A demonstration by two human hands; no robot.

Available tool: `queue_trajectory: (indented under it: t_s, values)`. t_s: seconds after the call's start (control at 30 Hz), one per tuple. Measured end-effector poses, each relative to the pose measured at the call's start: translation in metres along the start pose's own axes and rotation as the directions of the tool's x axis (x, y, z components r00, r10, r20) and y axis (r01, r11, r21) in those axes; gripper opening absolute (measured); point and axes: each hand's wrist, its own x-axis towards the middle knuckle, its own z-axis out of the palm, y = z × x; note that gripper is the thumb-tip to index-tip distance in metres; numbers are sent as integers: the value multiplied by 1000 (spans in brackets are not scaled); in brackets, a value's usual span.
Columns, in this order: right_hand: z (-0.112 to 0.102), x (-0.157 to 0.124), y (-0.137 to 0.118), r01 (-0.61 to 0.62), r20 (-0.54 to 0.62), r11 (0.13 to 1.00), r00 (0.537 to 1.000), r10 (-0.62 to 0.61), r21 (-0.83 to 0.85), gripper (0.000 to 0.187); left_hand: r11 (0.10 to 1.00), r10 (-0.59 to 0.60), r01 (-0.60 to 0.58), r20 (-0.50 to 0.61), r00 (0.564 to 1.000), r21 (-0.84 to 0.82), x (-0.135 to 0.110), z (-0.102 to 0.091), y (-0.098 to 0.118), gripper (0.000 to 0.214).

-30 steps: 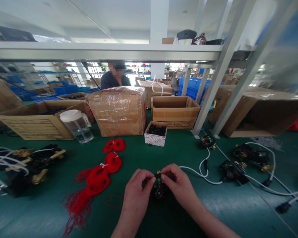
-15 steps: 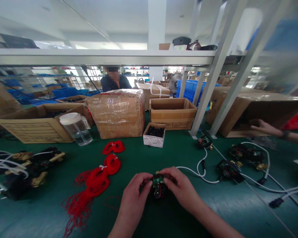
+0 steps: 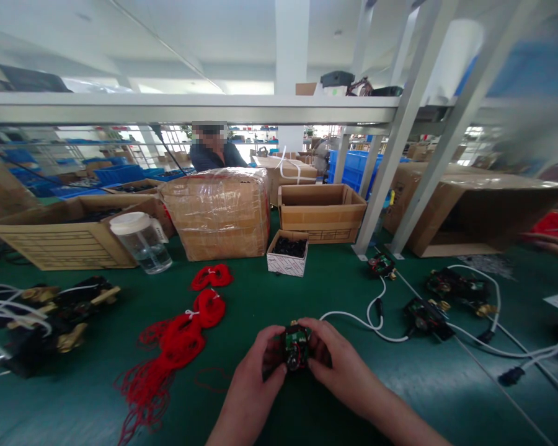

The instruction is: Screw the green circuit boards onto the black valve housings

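Note:
Between my two hands is a small black housing with a green circuit board (image 3: 297,347), red wires and a round metal part at its near end. My left hand (image 3: 260,371) grips its left side, thumb at the near corner and fingers behind. From the right, my right hand (image 3: 337,356) closes on the opposite side in the same way. A brass fitting shows at the far end of the housing. A white cable (image 3: 348,314) runs off to the right from behind my right hand. Bundles of red wire (image 3: 181,341) lie left of my hands.
Several similar assemblies with brass fittings (image 3: 428,319) lie at right, others (image 3: 65,316) at left. A small box of black parts (image 3: 287,263), a plastic jug (image 3: 142,241) and cardboard boxes (image 3: 218,217) stand behind. Metal posts (image 3: 381,186) rise at right. A co-worker's hand (image 3: 551,244) is far right.
My thumbs have moved from the board's far part down to the near corners of the housing. The co-worker's hand at right has drawn back out of the large cardboard box.

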Motion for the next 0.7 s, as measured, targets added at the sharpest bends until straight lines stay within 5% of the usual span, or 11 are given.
queue_trajectory:
  t_s: [0.57,0.7]
  values:
    - [24,-3,-8,-58,-134,995,990,46,-84,70,999,-9,16,-161,987,41,0,16,2,52]
    - [-3,-1,-16,-128,57,991,990,130,-44,78,1000,7,-6,-153,988,10,0,16,-7,58]
